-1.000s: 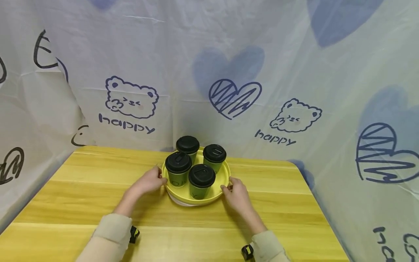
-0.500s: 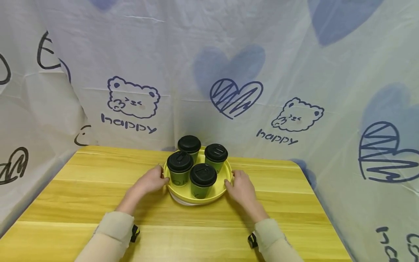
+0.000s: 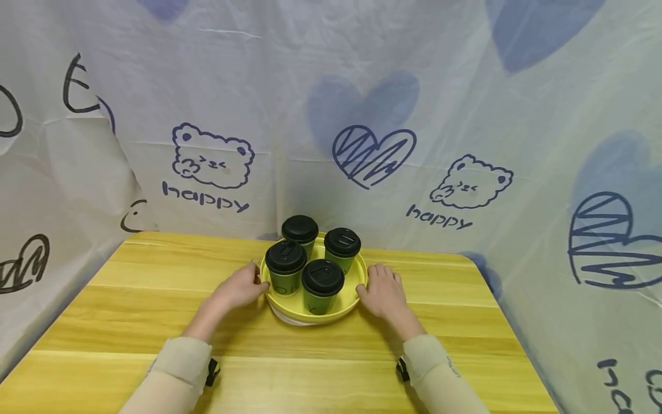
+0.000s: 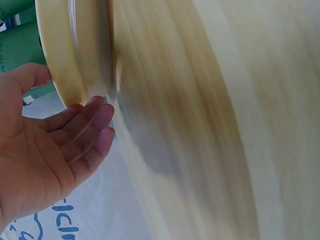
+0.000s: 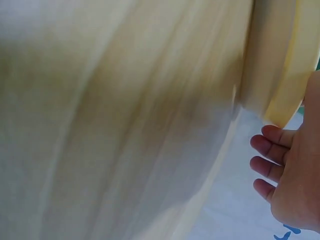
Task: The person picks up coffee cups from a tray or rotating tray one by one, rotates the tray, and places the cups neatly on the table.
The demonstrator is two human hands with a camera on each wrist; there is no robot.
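Near the far edge of the table stands a round yellow tray (image 3: 350, 290) with a white base (image 3: 291, 318) showing beneath it. Several green paper cups (image 3: 316, 303) with black lids (image 3: 286, 257) stand upright on it. My left hand (image 3: 239, 289) holds the tray's left side. In the left wrist view the thumb lies over the rim (image 4: 59, 50) and the fingers reach against its outer side. At the right side my right hand (image 3: 385, 292) pinches the rim, thumb on the inner side. The right wrist view shows its fingers bent at the rim's outside (image 5: 300, 65), with the thumb hidden.
The wood-grain table (image 3: 289, 374) stretches in front of the tray and to both sides. Close behind it hangs a pale printed cloth (image 3: 289, 103), which also runs down the left and right sides. A black band (image 3: 212, 372) sits at my left wrist.
My right hand has shifted a little right and forward along the rim, its fingers spreading farther back. The left hand keeps its place at the tray. The cups stand as before.
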